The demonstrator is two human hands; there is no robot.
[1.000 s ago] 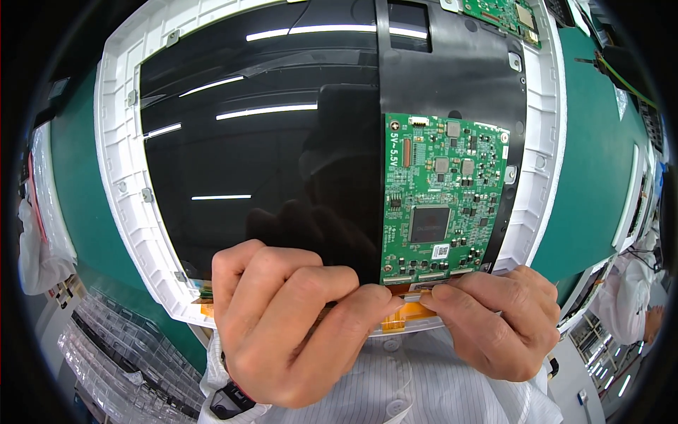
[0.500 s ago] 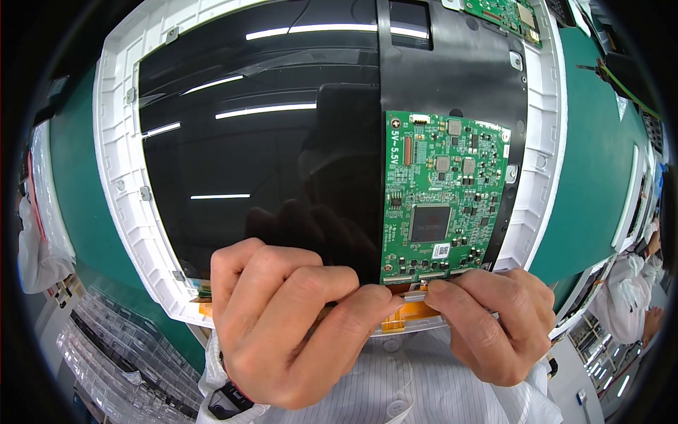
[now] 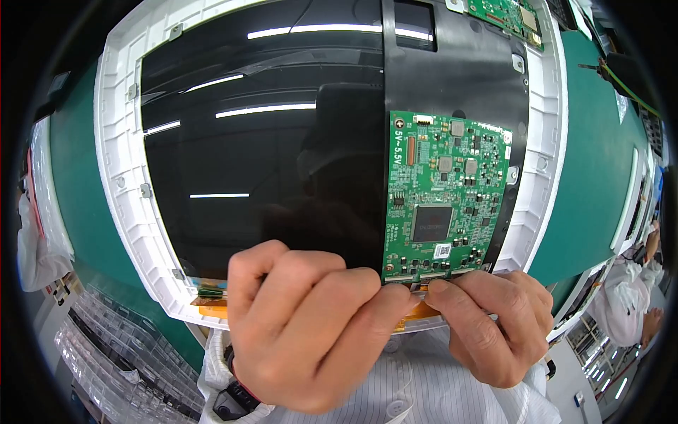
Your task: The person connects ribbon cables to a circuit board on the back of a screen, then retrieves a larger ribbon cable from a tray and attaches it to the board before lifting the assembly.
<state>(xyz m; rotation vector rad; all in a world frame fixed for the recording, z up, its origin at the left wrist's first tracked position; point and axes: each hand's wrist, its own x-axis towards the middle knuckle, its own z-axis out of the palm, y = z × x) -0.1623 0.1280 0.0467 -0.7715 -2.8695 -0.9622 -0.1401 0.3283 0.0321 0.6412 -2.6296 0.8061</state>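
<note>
A green circuit board [image 3: 462, 198] with a square black chip lies on the right part of a black display panel [image 3: 212, 233]. The panel sits face down or back up, I cannot tell which, in a white plastic frame [image 3: 119, 148]. At the board's near edge, an orange flex cable [image 3: 422, 311] shows between my hands. My left hand [image 3: 314, 328] is closed, thumb and finger pinched at the cable just below the board. My right hand [image 3: 494, 321] is closed too, its fingertips against the cable beside the connector. Both sets of fingertips nearly meet and partly hide the cable.
Beneath the frame is a green work mat [image 3: 590, 134]. A second, smaller green board [image 3: 505, 15] is at the frame's far right corner. Stacked clear plastic trays [image 3: 116, 353] stand at the near left. A person in white [image 3: 625, 300] is at the right.
My left hand has shifted right, closer to my right hand, uncovering more of the frame's near left edge. The right hand stays almost in place.
</note>
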